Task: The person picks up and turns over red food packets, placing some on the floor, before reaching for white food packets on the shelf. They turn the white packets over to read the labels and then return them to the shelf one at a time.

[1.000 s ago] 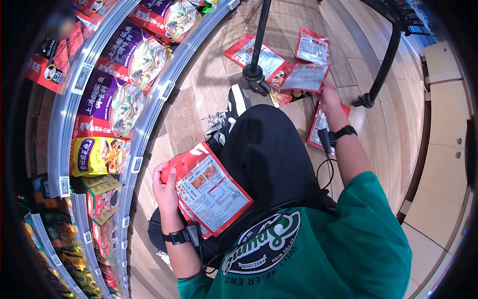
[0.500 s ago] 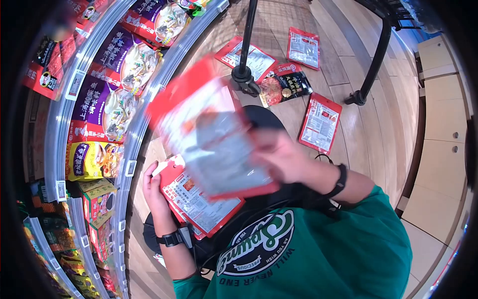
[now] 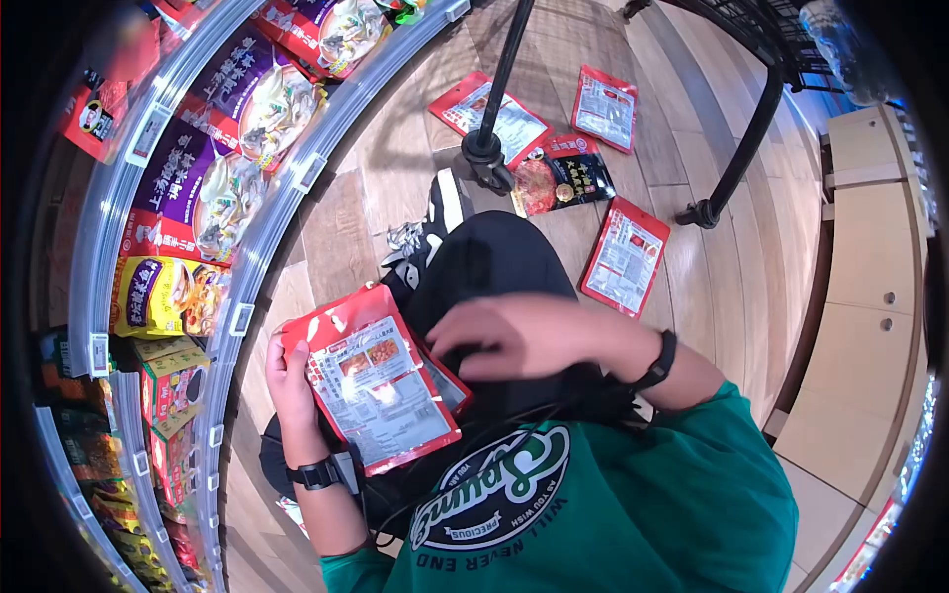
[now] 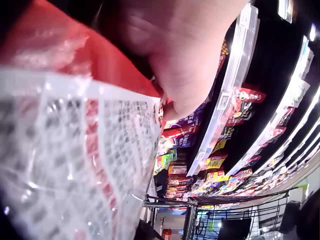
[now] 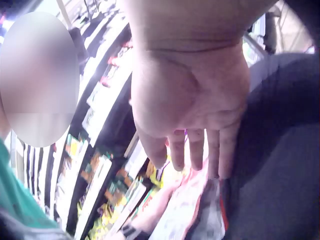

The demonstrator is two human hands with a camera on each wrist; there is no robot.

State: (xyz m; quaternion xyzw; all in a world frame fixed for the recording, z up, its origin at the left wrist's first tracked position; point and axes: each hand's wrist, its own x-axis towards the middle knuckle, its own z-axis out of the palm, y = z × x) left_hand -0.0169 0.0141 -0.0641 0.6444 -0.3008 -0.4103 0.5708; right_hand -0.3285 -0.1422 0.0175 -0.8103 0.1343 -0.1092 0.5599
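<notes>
Left hand (image 3: 289, 381) is gripping a stack of red packets (image 3: 381, 381) by the left edge, fingers curled round it, held over the lap. The left wrist view is showing the thumb pressed onto the red top seam.

Right hand (image 3: 514, 336) is hovering just beside the stack, over the black trouser knee (image 3: 494, 262); fingers are straight and loosely spread, holding nothing. The right wrist view is showing an open palm above the packets.

Judgement: gathering is partly done. At least two packets are sitting in the stack; the exact count is hidden.

Left on the floor (image 3: 672, 178): one red packet (image 3: 625, 255) near the knee, a dark packet (image 3: 561, 176) by the stand foot (image 3: 482, 150), and two more red packets (image 3: 605, 107) beyond it.

Shelf (image 3: 213, 178) of purple and yellow packets is sitting to the person's left.
</notes>
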